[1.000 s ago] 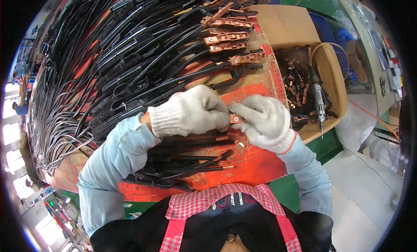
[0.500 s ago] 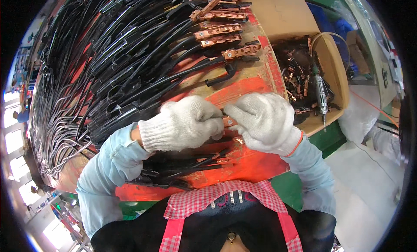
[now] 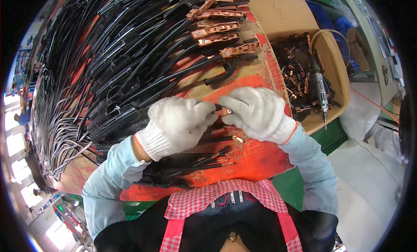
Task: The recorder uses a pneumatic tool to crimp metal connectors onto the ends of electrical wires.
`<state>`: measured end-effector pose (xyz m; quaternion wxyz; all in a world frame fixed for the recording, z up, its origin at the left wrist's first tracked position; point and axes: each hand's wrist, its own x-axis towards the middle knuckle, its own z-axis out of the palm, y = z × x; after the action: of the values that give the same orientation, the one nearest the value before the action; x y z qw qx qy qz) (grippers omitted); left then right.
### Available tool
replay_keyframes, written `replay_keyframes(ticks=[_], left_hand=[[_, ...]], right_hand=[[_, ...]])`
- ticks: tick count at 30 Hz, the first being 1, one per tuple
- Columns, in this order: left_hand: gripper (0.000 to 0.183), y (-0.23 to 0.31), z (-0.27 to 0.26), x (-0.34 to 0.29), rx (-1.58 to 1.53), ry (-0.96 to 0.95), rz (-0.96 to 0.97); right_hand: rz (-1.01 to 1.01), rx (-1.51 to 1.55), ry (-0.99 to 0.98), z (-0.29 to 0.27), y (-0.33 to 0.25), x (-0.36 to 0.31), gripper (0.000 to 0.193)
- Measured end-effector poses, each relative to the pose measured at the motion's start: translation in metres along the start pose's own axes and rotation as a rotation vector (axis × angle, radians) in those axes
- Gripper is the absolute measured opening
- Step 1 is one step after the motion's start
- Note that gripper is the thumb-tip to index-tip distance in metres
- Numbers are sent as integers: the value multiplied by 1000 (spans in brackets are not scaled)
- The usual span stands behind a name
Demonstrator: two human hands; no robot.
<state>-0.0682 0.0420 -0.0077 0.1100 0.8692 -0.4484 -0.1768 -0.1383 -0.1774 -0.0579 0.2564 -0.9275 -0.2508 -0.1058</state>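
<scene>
Both my hands wear white knitted gloves and meet over the red worktable. A small copper clamp head [image 3: 223, 112] with a bright screw shows between them. My right hand [image 3: 257, 114] pinches it between thumb and fingers. My left hand [image 3: 177, 122] is closed at its left end, by a dark bit; most of what it grips is hidden by the glove. Beneath my hands lie black cables [image 3: 191, 161] with bare copper ends. Just beyond, several finished-looking copper electrode-holder heads [image 3: 239, 49] on black cables point to the right.
Black handles and cables [image 3: 117, 69] pile across the left of the worktable [image 3: 256, 158]. On the right stands a cardboard box [image 3: 339, 85] of copper parts, with a silver power screwdriver [image 3: 321, 91] hanging above it. White plastic sheeting [image 3: 360, 108] is beside the box.
My left hand has tilted and shifted slightly left and down. My right hand has moved a little up and left, with the copper clamp head, which shows its screw more plainly now.
</scene>
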Motion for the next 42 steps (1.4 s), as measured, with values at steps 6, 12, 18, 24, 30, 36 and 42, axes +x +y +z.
replay_keyframes(ticks=[6, 12, 18, 24, 30, 36, 42], left_hand=[[10, -2, 3, 0, -59, 66, 20], [5, 1, 5, 0, -20, 38, 8], [14, 3, 4, -5, 45, 65, -30], [45, -5, 0, -10, 93, 270, 137], [62, -5, -10, -8, -125, -1, 112], [45, 6, 4, -1, -46, 43, -55], [34, 7, 12, 0, -19, 137, -42]], right_hand=[[-6, 60, 10, 12, -1, 3, 39], [-54, 46, 73, 23, -3, 3, 32], [-55, 2, -50, -4, -2, 11, 50], [878, -574, 209, -43, 117, -80, 62], [1434, -440, -70, -26, 202, -201, 79], [1251, -53, 384, -32, 181, -188, 76], [885, 962, 1059, -65, 78, -94, 27]])
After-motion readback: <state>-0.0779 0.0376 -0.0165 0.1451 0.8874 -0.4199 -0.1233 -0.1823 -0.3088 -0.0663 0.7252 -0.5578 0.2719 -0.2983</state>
